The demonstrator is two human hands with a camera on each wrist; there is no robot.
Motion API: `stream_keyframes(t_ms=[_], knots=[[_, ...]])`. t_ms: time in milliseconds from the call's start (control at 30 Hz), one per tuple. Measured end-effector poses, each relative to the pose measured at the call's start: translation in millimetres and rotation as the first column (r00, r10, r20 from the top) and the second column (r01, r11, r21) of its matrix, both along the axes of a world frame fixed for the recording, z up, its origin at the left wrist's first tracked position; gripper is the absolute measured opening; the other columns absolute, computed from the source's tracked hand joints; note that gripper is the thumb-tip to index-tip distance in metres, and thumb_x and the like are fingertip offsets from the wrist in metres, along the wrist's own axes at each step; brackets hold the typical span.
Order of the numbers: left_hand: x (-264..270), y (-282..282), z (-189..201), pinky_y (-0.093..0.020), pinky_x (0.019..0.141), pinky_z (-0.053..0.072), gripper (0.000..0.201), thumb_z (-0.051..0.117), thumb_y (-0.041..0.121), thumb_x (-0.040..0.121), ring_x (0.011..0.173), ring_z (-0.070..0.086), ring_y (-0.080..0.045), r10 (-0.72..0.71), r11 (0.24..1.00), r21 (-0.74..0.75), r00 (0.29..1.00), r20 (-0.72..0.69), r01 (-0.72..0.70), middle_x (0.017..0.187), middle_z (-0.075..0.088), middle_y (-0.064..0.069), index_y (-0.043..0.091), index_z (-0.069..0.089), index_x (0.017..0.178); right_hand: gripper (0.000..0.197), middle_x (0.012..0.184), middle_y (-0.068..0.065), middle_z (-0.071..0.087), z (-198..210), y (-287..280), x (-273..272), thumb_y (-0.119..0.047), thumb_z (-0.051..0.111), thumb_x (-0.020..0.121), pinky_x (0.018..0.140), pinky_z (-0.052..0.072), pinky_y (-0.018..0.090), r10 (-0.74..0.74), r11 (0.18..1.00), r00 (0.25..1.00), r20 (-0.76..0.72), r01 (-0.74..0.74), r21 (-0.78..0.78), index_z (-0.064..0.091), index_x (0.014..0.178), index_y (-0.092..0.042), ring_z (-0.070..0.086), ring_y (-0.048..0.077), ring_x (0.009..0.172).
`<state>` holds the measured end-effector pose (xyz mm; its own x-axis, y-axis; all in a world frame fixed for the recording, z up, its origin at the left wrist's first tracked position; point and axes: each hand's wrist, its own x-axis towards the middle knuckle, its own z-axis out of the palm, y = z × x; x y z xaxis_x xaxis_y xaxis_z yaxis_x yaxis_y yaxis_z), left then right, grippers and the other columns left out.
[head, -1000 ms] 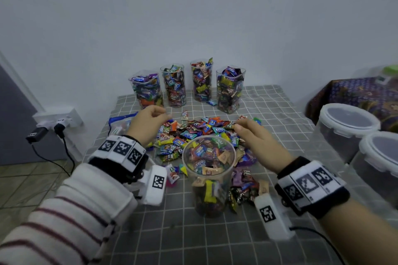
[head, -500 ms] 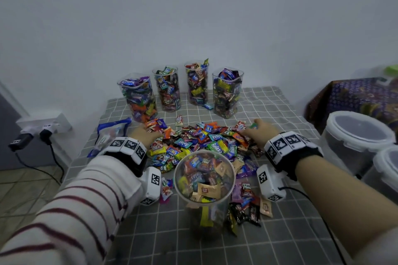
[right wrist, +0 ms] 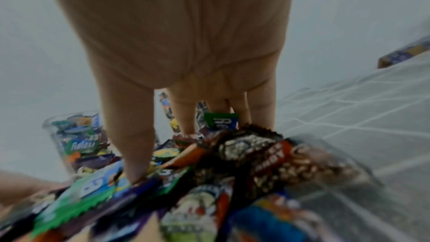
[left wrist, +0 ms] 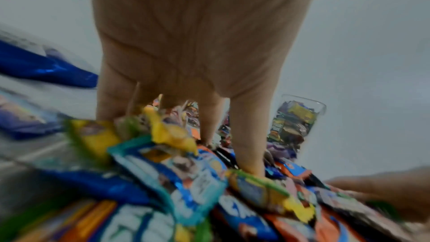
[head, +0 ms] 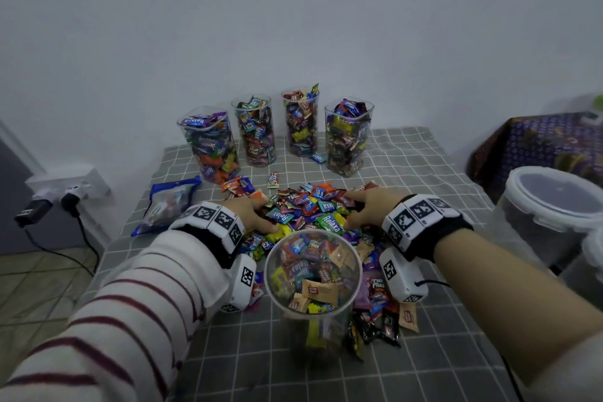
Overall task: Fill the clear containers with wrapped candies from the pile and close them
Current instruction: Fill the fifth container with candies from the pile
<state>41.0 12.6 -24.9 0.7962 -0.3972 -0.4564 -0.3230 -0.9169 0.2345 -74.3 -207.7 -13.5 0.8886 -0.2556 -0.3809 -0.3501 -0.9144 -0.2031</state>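
Note:
A pile of wrapped candies (head: 306,209) lies mid-table on the grey checked cloth (head: 408,170). In front of it stands a clear round container (head: 313,274), partly filled, with no lid. My left hand (head: 253,210) presses into the pile's left side, my right hand (head: 367,207) into its right side. In the left wrist view the left hand (left wrist: 246,144) has straight fingers dug among the wrappers. The right wrist view shows the right hand (right wrist: 186,113) the same way, its fingertips buried in candies (right wrist: 232,154). Neither hand curls round a single piece.
Several filled clear containers without lids stand along the back, from the leftmost (head: 210,143) to the rightmost (head: 347,137). A blue candy bag (head: 169,202) lies at the left. Large lidded tubs (head: 551,202) stand off the table's right edge. A wall socket (head: 65,186) is low at the left.
Both hands spread from above the near container out to the pile's edges, then drew inward, pushing candies together. The head view dipped closer to the near container.

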Motion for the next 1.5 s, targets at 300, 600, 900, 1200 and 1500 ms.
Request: stream_keyframes(t_ms=[300, 600, 900, 1200, 1500], knots=[[-12.1, -2.8, 4.5, -0.027, 0.094, 0.042, 0.047, 0.068, 0.031, 0.086, 0.123, 0.05, -0.02, -0.076, 0.997, 0.019, 0.975, 0.209, 0.074, 0.139, 0.051, 0.0, 0.025, 0.056, 0.131, 0.035, 0.125, 0.004, 0.057, 2.0, 7.6, -4.4, -0.027, 0.057, 0.091, 0.081, 0.038, 0.024, 0.067, 0.994, 0.994, 0.092, -0.059, -0.092, 0.058, 0.125, -0.022, 0.047, 0.022, 0.119], [-22.6, 7.3, 18.9, -0.025, 0.075, 0.045, 0.042, 0.068, 0.025, 0.086, 0.102, 0.061, -0.023, 0.117, 0.968, -0.244, 0.964, 0.241, -0.056, 0.115, 0.065, -0.01, 0.015, 0.062, 0.126, 0.023, 0.112, 0.008, 0.063, 0.2, 7.7, -15.2, -0.015, 0.054, 0.09, 0.071, 0.036, 0.021, 0.012, 1.0, 0.988, 0.155, -0.01, -0.014, 0.065, 0.11, -0.012, 0.057, 0.023, 0.101], [-40.6, 11.5, 39.0, -0.039, 0.087, 0.051, 0.029, 0.07, 0.022, 0.083, 0.097, 0.062, -0.029, 0.177, 0.878, -0.473, 0.965, 0.193, -0.067, 0.101, 0.07, -0.013, 0.008, 0.071, 0.108, 0.054, 0.118, 0.005, 0.058, -9.5, 21.1, -19.1, -0.041, 0.07, 0.08, 0.087, 0.046, 0.031, 0.152, 0.976, 0.987, -0.045, -0.157, -0.151, 0.053, 0.127, -0.021, 0.055, 0.024, 0.108], [-57.8, 15.8, 51.9, -0.036, 0.081, 0.054, 0.022, 0.07, 0.019, 0.083, 0.083, 0.064, -0.02, 0.201, 0.784, -0.619, 0.965, 0.168, -0.056, 0.09, 0.071, -0.007, 0.012, 0.074, 0.103, 0.035, 0.064, -0.001, 0.036, -2.3, 20.7, -38.5, -0.018, 0.051, 0.092, 0.054, 0.03, 0.025, 0.068, 0.993, 0.981, 0.179, -0.049, -0.109, 0.034, 0.061, -0.017, 0.043, 0.021, 0.077], [-88.3, 28.2, 64.7, -0.036, 0.089, 0.047, 0.033, 0.07, 0.02, 0.082, 0.09, 0.062, -0.015, 0.214, 0.616, -0.785, 0.973, 0.091, -0.062, 0.099, 0.07, -0.001, 0.014, 0.068, 0.115, 0.03, 0.062, -0.001, 0.044, 27.2, 25.0, -59.5, -0.009, 0.056, 0.086, 0.054, 0.033, 0.027, -0.072, 0.983, 0.91, 0.409, -0.006, 0.186, 0.045, 0.061, -0.02, 0.044, 0.021, 0.068]])
